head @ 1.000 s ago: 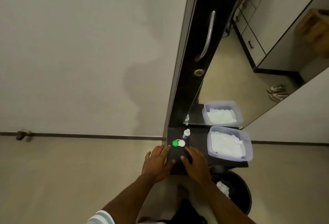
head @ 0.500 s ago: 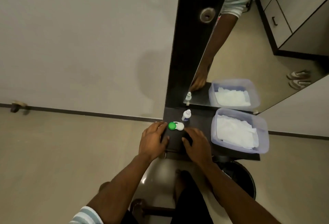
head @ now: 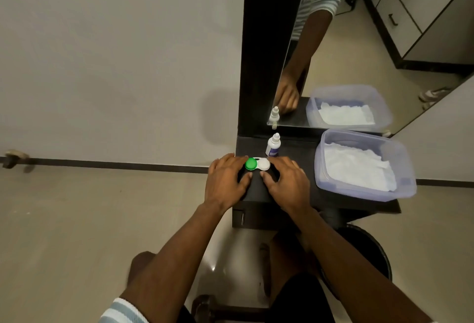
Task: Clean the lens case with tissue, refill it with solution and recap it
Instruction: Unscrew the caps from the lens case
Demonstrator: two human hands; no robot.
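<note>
The lens case [head: 257,164] lies on the dark shelf [head: 302,153], one cap green, the other white, both caps on. My left hand [head: 225,181] lies flat on the shelf just left of the green cap, fingers spread. My right hand [head: 287,181] lies just right of the white cap, fingers relaxed beside it. Neither hand holds anything. A small white solution bottle [head: 273,144] stands upright right behind the case. A clear plastic tub [head: 405,168] of white tissue [head: 356,168] sits at the shelf's right end.
A mirror [head: 359,40] rises behind the shelf and reflects the bottle, the tub and an arm. A dark round bin [head: 372,253] stands on the floor below the shelf's right end. A pale wall [head: 115,53] fills the left, tiled floor below it.
The view has tilted down and closer. Both hands have slid forward on the shelf and now flank the lens case closely.
</note>
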